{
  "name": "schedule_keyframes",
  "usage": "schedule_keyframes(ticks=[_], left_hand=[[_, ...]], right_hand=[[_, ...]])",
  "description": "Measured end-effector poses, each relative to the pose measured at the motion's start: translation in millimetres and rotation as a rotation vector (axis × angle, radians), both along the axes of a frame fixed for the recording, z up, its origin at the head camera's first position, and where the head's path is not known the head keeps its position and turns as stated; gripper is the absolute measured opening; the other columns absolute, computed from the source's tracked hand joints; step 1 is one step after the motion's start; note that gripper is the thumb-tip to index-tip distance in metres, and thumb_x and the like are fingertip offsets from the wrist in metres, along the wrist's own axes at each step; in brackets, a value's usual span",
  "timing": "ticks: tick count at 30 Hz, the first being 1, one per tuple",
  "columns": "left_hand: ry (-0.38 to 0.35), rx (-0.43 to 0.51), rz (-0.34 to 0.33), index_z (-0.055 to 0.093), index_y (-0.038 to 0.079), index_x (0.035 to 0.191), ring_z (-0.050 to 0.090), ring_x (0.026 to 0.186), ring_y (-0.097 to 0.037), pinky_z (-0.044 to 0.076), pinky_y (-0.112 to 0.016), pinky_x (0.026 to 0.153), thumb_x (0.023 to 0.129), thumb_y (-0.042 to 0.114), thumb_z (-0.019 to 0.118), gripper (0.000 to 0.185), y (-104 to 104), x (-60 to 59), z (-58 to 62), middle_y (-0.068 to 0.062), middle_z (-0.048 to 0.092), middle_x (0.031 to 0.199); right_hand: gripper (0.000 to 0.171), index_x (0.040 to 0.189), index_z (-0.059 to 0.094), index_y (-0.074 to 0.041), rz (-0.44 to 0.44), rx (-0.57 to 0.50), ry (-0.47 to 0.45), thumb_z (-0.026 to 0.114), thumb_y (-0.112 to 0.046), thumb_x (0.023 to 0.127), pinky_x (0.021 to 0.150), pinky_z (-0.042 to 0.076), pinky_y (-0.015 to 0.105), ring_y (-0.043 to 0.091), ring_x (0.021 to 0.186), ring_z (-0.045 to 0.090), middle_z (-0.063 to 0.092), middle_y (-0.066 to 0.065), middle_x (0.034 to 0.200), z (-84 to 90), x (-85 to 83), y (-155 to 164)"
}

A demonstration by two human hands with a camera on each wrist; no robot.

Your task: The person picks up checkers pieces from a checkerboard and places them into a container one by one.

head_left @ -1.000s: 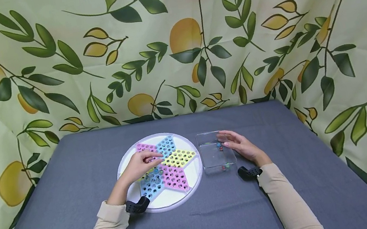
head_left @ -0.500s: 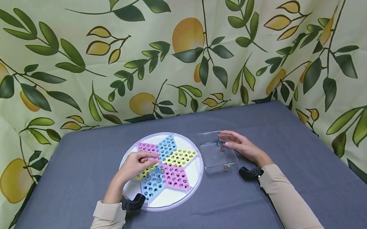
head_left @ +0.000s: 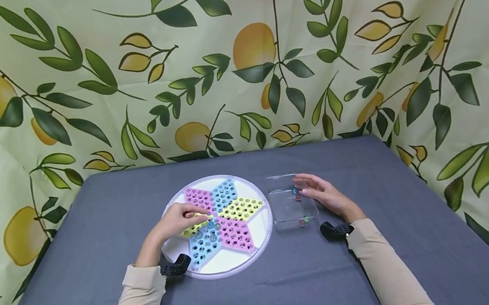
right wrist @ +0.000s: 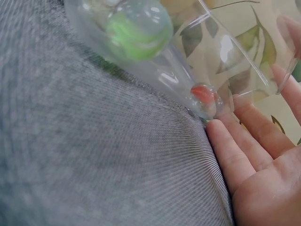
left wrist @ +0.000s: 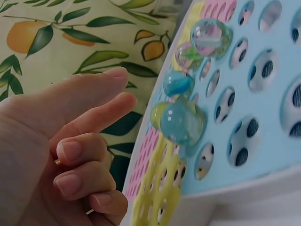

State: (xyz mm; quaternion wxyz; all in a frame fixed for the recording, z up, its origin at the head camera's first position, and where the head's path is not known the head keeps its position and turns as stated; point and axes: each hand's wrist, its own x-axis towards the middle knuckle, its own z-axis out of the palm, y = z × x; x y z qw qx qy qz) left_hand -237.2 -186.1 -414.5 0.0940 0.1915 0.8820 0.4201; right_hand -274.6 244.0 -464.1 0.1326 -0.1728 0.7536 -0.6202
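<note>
The left hand point(head_left: 180, 219) is over the star board point(head_left: 224, 266), thumb and pointing finger stretched out, other fingers bent, holding nothing. The right hand point(head_left: 327, 197) touches the clear box point(head_left: 284, 210) with straight fingers. Marbles point(left wrist: 186, 125) sit below the left hand and inside the box.

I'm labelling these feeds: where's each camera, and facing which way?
Head: worn on the head, facing forward and down at game board, clear box, left hand, right hand and sleeves.
Left wrist: worn there, facing marbles on the game board; left hand shows.
Right wrist: worn there, facing tablecloth and clear box; right hand shows.
Head and left wrist share the game board.
</note>
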Motion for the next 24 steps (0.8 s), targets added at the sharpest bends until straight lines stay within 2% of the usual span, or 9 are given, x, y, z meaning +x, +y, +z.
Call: schedule_keyframes(ticks=[2, 4, 9, 12, 22, 24], left_hand=[[-0.01, -0.008, 0.003, 0.072, -0.001, 0.107, 0.029, 0.055, -0.002, 0.027, -0.018, 0.054, 0.088, 0.02, 0.07, 0.028, -1, 0.1, -0.4, 0.007, 0.032, 0.058], [-0.015, -0.009, 0.002, 0.072, -0.001, 0.107, 0.029, 0.054, -0.002, 0.027, -0.018, 0.053, 0.087, 0.019, 0.07, 0.029, -3, 0.3, -0.4, 0.007, 0.032, 0.057], [-0.028, 0.002, -0.019, 0.071, -0.003, 0.108, 0.029, 0.052, -0.001, 0.027, -0.018, 0.052, 0.086, 0.015, 0.07, 0.028, -5, -0.2, -3.9, 0.008, 0.033, 0.056], [-0.029, -0.004, -0.036, 0.07, -0.005, 0.108, 0.029, 0.052, 0.0, 0.027, -0.018, 0.051, 0.086, 0.014, 0.07, 0.029, -8, -1.5, -5.4, 0.008, 0.034, 0.057], [-0.05, -0.029, -0.056, 0.069, -0.004, 0.111, 0.03, 0.052, 0.0, 0.028, -0.018, 0.051, 0.086, 0.016, 0.071, 0.032, -11, -1.7, -6.4, 0.009, 0.037, 0.058], [-0.05, -0.034, -0.054, 0.069, -0.003, 0.112, 0.029, 0.053, 0.0, 0.028, -0.018, 0.052, 0.086, 0.016, 0.071, 0.032, -11, -2.6, -6.6, 0.009, 0.036, 0.058]], right_hand=[[0.057, 0.149, 0.03, -0.007, -0.001, -0.005, -0.008, 0.053, -0.017, 0.098, 0.097, 0.038, 0.006, -0.01, 0.121, 0.046, 0.031, 0.021, 0.155, -0.1, 0.7, 1], [0.057, 0.149, 0.03, -0.008, 0.002, -0.005, -0.007, 0.053, -0.019, 0.098, 0.097, 0.038, 0.005, -0.008, 0.123, 0.046, 0.032, 0.021, 0.155, -0.2, 0.8, 1], [0.057, 0.149, 0.03, -0.007, 0.007, 0.005, 0.014, 0.053, -0.02, 0.099, 0.097, 0.037, 0.006, 0.017, 0.139, 0.042, 0.031, 0.023, 0.155, -0.5, 1.2, 2], [0.056, 0.149, 0.029, -0.006, 0.012, 0.01, 0.02, 0.052, -0.019, 0.099, 0.097, 0.037, 0.006, 0.025, 0.143, 0.037, 0.03, 0.024, 0.155, -0.2, 0.0, 2], [0.056, 0.149, 0.03, -0.007, 0.006, 0.01, 0.002, 0.053, -0.018, 0.099, 0.097, 0.037, 0.006, 0.026, 0.144, 0.035, 0.031, 0.021, 0.155, -0.9, -1.4, 0], [0.057, 0.149, 0.03, -0.008, -0.003, 0.003, -0.003, 0.054, -0.018, 0.098, 0.097, 0.038, 0.006, 0.022, 0.142, 0.037, 0.032, 0.021, 0.155, -0.7, -1.3, 0]])
